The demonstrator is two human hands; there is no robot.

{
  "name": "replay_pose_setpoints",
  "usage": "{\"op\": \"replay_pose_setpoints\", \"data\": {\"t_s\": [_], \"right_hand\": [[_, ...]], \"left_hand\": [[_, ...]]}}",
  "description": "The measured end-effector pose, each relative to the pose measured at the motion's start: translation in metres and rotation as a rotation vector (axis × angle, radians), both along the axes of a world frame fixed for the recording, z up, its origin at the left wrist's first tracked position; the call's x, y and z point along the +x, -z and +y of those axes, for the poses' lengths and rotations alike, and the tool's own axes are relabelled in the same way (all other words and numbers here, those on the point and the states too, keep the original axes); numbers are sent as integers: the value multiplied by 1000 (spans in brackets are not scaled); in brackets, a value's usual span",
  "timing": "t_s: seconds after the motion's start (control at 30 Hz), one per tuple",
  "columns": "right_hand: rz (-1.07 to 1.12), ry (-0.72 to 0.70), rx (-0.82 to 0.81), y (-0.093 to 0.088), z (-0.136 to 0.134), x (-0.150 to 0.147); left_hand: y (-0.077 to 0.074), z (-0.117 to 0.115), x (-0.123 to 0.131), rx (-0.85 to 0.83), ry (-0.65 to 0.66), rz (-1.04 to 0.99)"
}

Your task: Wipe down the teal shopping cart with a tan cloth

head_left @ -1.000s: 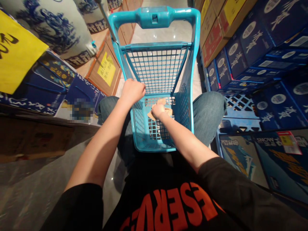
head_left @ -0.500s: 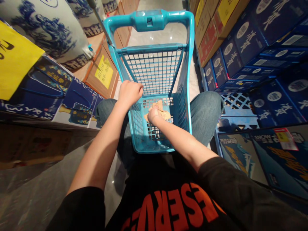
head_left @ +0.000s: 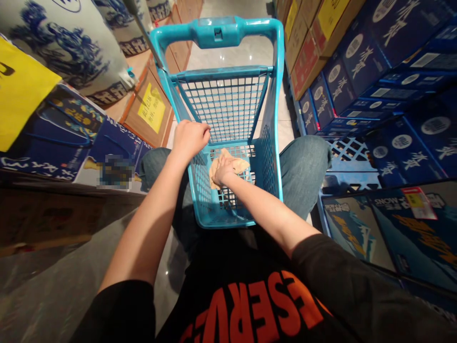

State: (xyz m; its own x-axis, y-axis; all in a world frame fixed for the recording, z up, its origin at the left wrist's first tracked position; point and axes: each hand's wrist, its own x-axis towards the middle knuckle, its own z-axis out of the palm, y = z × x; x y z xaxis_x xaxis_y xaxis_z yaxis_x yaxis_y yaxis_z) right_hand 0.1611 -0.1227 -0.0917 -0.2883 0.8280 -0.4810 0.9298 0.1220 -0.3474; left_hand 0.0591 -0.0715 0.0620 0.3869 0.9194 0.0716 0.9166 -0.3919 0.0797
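A blue plastic shopping basket [head_left: 235,220] with a tall handle stands between my knees, its grid walls and slotted floor in view. My left hand [head_left: 191,139] is closed over the upper left rim, its fingertips partly hidden. Deep inside, my right hand [head_left: 224,170] lies on a tan cloth [head_left: 240,165] against the basket floor. The fingers look stretched out over the cloth, pressing it down. Part of the cloth spreads out on both sides of the hand.
Blue boxes [head_left: 357,62] are stacked on blue crates [head_left: 346,155] along the right. On the left are a blue-and-white jar [head_left: 67,47], gift boxes [head_left: 114,133] and a yellow sign [head_left: 24,85]. A grey pole [head_left: 143,31] leans by the basket handle.
My right hand has shifted slightly left, and its fingers have gone from bunched to spread. The cloth is flatter and extends further left. My left hand keeps its place on the rim.
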Motion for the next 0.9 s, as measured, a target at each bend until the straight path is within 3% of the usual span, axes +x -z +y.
{"op": "replay_pose_setpoints", "data": {"t_s": [0.13,0.27,0.4,0.6,0.73,0.9], "right_hand": [[-92,72,-14,-11,-4,33],[-106,170,145,-14,-4,51],[-38,37,252,-7,-1,45],[-30,-152,204,5,-3,56],[76,-335,107,1,0,53],[14,-69,237,-18,7,41]], "left_hand": [[1,-1,0,6,18,-8],[2,-1,-1,-2,17,-24],[4,1,-2,5,13,-66],[5,3,-2,3,19,-84],[2,1,-1,-9,0,-93],[0,0,0,-27,2,-119]]}}
